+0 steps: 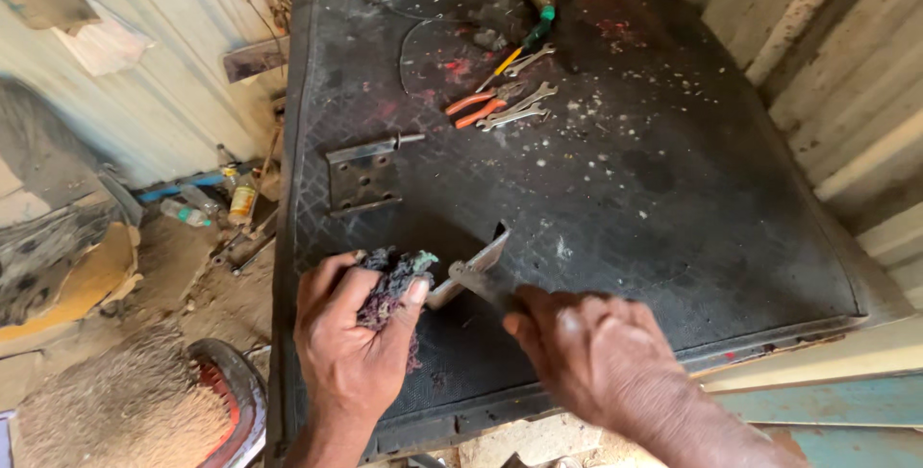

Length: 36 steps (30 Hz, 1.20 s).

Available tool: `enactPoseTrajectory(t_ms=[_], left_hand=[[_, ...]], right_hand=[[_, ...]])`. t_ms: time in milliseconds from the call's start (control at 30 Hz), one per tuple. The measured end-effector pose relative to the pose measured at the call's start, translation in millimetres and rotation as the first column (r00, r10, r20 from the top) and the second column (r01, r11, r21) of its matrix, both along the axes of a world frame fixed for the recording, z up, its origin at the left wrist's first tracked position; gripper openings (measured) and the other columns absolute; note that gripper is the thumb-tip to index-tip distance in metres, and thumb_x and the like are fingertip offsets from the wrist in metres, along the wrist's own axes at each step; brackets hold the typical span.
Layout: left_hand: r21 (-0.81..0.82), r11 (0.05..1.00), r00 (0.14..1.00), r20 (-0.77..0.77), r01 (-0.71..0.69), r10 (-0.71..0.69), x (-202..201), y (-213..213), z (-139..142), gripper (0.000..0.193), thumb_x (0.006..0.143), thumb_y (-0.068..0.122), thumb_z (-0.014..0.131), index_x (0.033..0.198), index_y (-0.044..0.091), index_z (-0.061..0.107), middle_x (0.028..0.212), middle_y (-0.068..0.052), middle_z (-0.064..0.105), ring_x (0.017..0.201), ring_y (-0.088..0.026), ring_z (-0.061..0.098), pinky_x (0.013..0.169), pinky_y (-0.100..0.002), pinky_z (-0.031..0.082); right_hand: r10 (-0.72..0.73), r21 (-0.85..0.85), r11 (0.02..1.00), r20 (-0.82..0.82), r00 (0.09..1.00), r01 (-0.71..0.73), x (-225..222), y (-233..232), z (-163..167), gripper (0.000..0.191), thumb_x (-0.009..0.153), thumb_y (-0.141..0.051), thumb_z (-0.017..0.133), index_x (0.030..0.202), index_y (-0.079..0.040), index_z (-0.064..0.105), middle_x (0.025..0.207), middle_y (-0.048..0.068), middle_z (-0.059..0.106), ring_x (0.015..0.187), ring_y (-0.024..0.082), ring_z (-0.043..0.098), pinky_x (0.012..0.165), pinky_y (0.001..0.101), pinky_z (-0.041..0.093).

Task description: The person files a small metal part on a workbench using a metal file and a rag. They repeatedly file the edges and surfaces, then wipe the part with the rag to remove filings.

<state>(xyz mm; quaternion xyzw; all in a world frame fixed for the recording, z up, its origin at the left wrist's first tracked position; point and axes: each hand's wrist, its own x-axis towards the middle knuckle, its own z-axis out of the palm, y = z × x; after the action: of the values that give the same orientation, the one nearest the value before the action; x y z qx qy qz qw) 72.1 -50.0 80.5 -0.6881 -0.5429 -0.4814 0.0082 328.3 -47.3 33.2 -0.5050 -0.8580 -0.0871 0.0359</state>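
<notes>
Both hands (351, 348) (596, 353) press rag (389, 285) against metal bracket (471, 271).

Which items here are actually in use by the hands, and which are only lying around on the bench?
In use:
left hand gripping a dark rag
right hand holding a metal bracket

Lying about:
hinge plate
orange-handled pliers
spanners
screwdriver
black work surface
</notes>
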Motion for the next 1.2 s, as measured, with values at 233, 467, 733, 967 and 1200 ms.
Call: enactPoseTrajectory(t_ms=[233,467,733,967,1200], left_hand=[[-0.045,0.999,0.999,0.034,-0.004,0.005,0,1,-1,0.024,0.083,0.025,0.082,0.091,0.005,0.073,0.1,-0.012,0.066,0.095,-0.031,0.064,0.082,-0.042,0.051],[-0.014,1.0,1.0,-0.005,-0.015,0.015,0,1,1,0.025,0.082,0.025,0.083,0.089,0.004,0.071,0.1,-0.014,0.066,0.095,-0.033,0.063,0.082,-0.043,0.05],[-0.019,1.0,0.999,0.032,0.003,-0.002,0,-1,-2,0.024,0.083,0.024,0.083,0.09,0.004,0.072,0.1,-0.014,0.066,0.095,-0.033,0.064,0.082,-0.043,0.051],[-0.01,1.0,1.0,0.014,-0.02,0.02,-2,2,-2,0.024,0.083,0.025,0.083,0.089,0.005,0.07,0.101,-0.013,0.066,0.096,-0.033,0.064,0.084,-0.042,0.051],[-0.071,0.996,0.998,0.042,-0.049,0.052,-3,5,-2,0.025,0.084,0.027,0.083,0.093,0.005,0.073,0.097,-0.012,0.067,0.096,-0.032,0.065,0.082,-0.042,0.051]], right_hand=[[0.253,0.027,0.955,0.446,0.858,-0.296,10,-2,-1,0.073,0.097,-0.002,0.051,0.167,-0.022,0.039,0.088,0.017,0.061,0.062,0.022,0.064,0.046,0.0342,0.054],[-0.044,0.096,0.994,-0.127,0.991,0.056,2,12,-10,0.04,0.11,-0.054,0.046,0.144,-0.034,0.055,0.075,0.0,0.062,0.065,0.017,0.067,0.061,0.0425,0.058],[0.139,-0.123,0.987,0.355,0.925,-0.101,21,21,-7,0.063,0.101,-0.017,0.046,0.163,-0.028,0.039,0.087,0.014,0.063,0.059,0.02,0.062,0.046,0.0387,0.056],[0.085,-0.017,0.996,0.194,0.977,-0.083,8,21,-5,0.052,0.101,-0.036,0.047,0.152,-0.029,0.053,0.099,0.013,0.068,0.069,0.025,0.069,0.06,0.0457,0.06],[-0.32,-0.463,0.869,-0.264,0.91,0.171,-10,34,51,0.041,0.109,-0.049,0.042,0.132,-0.026,0.067,0.094,0.007,0.08,0.078,0.027,0.076,0.077,0.0463,0.06]])
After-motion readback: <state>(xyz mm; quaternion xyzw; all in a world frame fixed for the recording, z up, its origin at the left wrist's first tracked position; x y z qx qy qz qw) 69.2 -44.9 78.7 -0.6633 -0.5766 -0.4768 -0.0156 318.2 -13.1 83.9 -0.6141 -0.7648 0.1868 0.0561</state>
